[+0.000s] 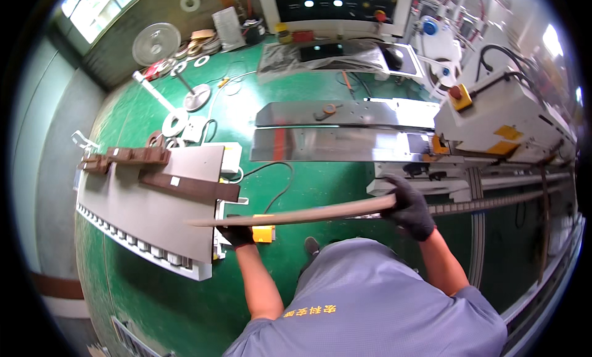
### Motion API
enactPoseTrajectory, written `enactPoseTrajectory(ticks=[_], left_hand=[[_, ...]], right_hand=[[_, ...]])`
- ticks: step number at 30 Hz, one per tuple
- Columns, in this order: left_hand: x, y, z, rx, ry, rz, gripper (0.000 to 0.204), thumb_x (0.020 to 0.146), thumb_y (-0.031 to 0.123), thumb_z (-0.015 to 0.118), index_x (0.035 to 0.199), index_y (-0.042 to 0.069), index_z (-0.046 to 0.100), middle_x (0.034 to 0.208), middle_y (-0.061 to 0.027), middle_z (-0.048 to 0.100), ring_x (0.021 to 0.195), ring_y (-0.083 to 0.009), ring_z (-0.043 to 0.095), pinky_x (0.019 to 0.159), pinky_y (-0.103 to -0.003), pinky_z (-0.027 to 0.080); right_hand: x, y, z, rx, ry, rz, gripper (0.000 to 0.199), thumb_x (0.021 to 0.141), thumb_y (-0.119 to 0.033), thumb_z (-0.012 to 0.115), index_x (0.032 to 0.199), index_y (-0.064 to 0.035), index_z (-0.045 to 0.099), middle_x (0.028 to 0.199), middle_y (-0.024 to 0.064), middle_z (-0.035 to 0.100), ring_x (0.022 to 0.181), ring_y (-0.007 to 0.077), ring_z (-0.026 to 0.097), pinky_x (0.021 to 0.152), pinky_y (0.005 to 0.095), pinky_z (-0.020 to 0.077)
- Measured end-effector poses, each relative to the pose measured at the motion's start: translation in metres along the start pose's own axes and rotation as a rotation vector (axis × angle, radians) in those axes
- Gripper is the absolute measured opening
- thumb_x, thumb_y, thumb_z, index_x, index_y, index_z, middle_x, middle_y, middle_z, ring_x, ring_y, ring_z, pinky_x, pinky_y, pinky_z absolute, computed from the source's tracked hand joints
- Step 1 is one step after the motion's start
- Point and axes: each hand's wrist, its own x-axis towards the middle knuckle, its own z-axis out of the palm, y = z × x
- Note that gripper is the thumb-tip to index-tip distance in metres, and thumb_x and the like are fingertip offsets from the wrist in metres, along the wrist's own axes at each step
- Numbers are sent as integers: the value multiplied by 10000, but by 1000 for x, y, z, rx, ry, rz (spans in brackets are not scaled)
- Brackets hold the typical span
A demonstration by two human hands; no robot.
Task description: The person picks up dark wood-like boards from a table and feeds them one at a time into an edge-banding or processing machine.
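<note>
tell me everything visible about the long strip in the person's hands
The strip is long, narrow and greyish tan, perhaps wood; blur hides its finish. In the picture it slants slightly up rightward. The right gloved hand grips its right end; the left gloved hand is near the other end, its hold partly hidden. The left tip shows over the grey tabletop, contact unclear.

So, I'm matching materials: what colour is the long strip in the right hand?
The strip is greyish tan, best seen in the head view.
</note>
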Motion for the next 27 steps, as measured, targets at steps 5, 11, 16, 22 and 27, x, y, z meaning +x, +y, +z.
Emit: enactPoseTrajectory(ticks=[5,11,16,22,27], left_hand=[[107,-153,190,327,769,-138,552,921,472,691,1333,118,592,1238,-98,664,1149,-292,628,985,-463,530],[133,-309,267,445,446,-614,429,954,331,706,1254,45,595,1139,-125,679,979,-281,696,874,-463,593],[110,-403,249,533,196,-1057,430,960,310,705,1258,28,578,1126,-157,678,976,-290,699,819,-439,615],[107,-502,219,1188,-163,-680,916,839,143,688,1579,-11,171,1135,-246,661,995,-304,675,888,-388,532],[109,-543,190,1100,-123,-702,850,838,137,678,1583,72,276,1217,-217,665,1016,-280,683,879,-372,537]], right_hand=[[-103,41,-92,-600,856,58,850,733,-40,835,1489,-54,447,1217,127,654,966,178,676,781,316,568],[-115,19,-27,-1084,443,11,990,681,-146,878,1538,-142,383,1365,210,568,1038,371,683,818,454,580],[-135,45,-14,-1133,358,631,970,706,-295,846,1547,-290,363,1225,192,600,986,402,678,806,491,570],[-189,96,0,-885,535,889,920,744,-441,795,1542,-297,358,1274,211,564,1097,414,637,930,512,528],[-168,110,-12,-894,578,852,946,765,-387,802,1563,-234,319,1302,230,580,1157,421,611,932,508,532]])
